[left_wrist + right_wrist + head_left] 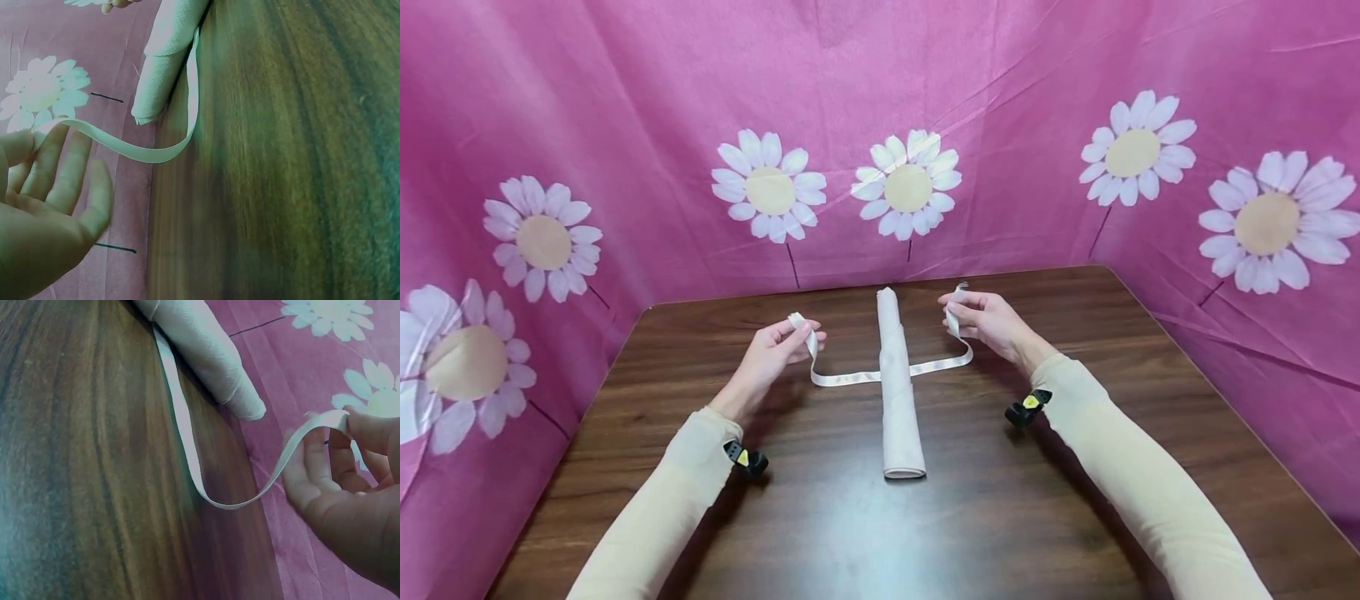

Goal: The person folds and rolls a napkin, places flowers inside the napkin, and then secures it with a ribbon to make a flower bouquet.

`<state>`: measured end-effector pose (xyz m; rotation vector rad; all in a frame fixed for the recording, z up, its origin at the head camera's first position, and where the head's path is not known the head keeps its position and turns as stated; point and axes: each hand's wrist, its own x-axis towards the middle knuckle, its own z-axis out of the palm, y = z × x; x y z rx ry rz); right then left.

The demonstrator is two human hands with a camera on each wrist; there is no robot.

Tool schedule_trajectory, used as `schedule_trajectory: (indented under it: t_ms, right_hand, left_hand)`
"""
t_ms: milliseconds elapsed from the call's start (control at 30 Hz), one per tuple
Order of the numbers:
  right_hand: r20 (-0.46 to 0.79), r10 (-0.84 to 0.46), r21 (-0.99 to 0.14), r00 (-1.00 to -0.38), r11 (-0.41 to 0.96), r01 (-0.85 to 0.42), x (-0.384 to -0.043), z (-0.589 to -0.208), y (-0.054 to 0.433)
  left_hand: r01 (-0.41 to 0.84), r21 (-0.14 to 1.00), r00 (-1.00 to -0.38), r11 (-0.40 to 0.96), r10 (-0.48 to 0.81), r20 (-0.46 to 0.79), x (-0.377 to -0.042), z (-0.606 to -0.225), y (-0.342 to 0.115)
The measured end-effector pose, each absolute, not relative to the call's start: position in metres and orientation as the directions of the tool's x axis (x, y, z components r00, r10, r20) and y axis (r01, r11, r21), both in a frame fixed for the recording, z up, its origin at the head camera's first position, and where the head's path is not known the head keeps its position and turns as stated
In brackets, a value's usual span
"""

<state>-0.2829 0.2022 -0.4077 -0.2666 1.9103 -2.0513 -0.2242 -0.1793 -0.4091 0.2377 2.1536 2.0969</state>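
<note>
A white cloth (897,392), rolled into a long tube, lies lengthwise on the table. Under its middle runs a white ribbon (846,379), coming out on both sides. My left hand (767,354) pinches one end of the ribbon between thumb and fingers, raised to the left of the roll. The other end is pinched by my right hand (992,321), held up on the right. In both wrist views the ribbon (147,153) sags in a curve from the fingers to the table, then passes beneath the roll (206,353). The ribbon's stretch under the roll is hidden.
The dark wooden table (820,533) carries the roll and ribbon. A pink curtain (1000,75) printed with white daisies surrounds its back and sides. Each wrist wears a black camera band, one on the left (747,458) and one on the right (1027,408).
</note>
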Motion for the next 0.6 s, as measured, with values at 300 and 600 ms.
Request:
schedule_trajectory:
  t_ms: [300,600]
  right_hand:
    - [-0.117,-0.352,-0.989,-0.928,-0.048,0.143,-0.2804,-0.4147,0.204]
    - [-0.101,-0.328,-0.991,-0.939,-0.055,0.126,-0.2808,-0.4135,0.1985]
  left_hand:
    - [-0.042,0.999,-0.967,-0.03,0.254,-0.033,-0.2252,-0.406,-0.1788]
    - [-0.005,0.997,-0.961,-0.083,0.275,0.018,-0.2294,-0.4025,-0.1736]
